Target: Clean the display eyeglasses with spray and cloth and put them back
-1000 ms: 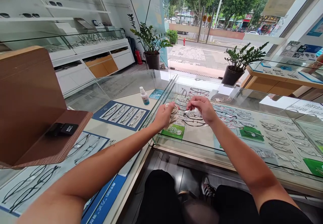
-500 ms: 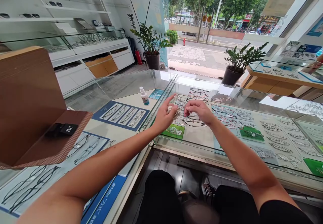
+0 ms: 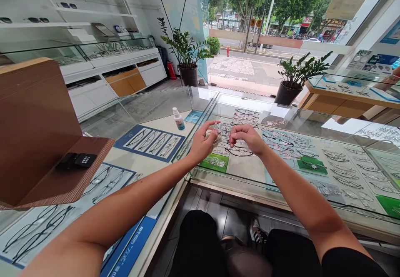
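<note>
My left hand (image 3: 202, 143) is over the glass counter (image 3: 191, 169), its thumb bent in and its index finger reaching forward. Between the thumb and fingers is a small pale, partly see-through thing (image 3: 217, 140), too small to name. Just to the right, my right hand (image 3: 247, 138) is closed in a pinch, knuckles up. Whatever its fingertips hold is too fine to make out. Under the glass below both hands lie rows of eyeglasses (image 3: 240, 150) and a green card (image 3: 215, 163).
A white spray bottle (image 3: 178, 118) stands left of my left hand. Nearer on the left are a blue display card of glasses (image 3: 150, 143) and a brown folded board (image 3: 37, 131) with a small black object (image 3: 75, 160). More frames (image 3: 339, 168) fill the case at right.
My left index finger has come down and bent slightly, with the small pale thing still in that hand. My right hand has shifted very slightly and stays pinched.
</note>
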Demonstrator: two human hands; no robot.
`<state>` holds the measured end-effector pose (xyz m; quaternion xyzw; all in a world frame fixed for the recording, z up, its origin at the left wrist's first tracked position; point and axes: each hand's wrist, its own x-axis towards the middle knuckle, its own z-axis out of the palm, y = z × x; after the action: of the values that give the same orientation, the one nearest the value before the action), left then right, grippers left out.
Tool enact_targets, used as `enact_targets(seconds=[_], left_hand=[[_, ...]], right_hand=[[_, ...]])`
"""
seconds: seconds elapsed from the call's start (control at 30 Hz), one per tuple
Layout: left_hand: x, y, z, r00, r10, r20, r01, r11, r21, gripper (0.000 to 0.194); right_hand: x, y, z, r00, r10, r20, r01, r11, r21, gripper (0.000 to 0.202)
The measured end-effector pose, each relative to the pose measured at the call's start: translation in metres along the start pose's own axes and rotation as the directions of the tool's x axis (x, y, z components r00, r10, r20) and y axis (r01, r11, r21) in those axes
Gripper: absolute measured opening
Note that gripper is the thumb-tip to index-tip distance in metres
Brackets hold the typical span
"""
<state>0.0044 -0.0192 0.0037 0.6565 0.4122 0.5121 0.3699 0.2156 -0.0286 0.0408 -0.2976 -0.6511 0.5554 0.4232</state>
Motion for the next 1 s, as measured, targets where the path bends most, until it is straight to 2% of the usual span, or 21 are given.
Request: enact_targets(seconds=[0.37,0.63,0.8,1.0], left_hand=[[0.0012,0.0005,0.0009,0.999,0.042,-0.023,-0.042,0.999,0.012,0.026],[0.0018,0.0006,0.0022,1.0,-0.015,0.019,0.016,0.997,-0.074,0.034],[0.0023,0.0007,0.0021,0.999,-0.005,0.035,0.008,0.997,-0.081,0.036],[0.0014,0.0029,0.0014,0.995,-0.074,0.065,0.083,0.986,-0.142,0.039]], right_hand=[[-0.0009,0.0022,0.0004,0.999,-0.021,0.03,0.022,0.999,-0.037,0.024],[-0.0022,0.0074,-0.0001,0.998,-0.018,0.067,0.027,0.991,-0.129,0.029],[-0.0014,0.0065,-0.0009,0.997,-0.012,0.073,0.02,0.993,-0.117,0.029],[-0.001,0.0063,-0.0008,0.997,-0.03,0.065,0.037,0.994,-0.106,0.029]])
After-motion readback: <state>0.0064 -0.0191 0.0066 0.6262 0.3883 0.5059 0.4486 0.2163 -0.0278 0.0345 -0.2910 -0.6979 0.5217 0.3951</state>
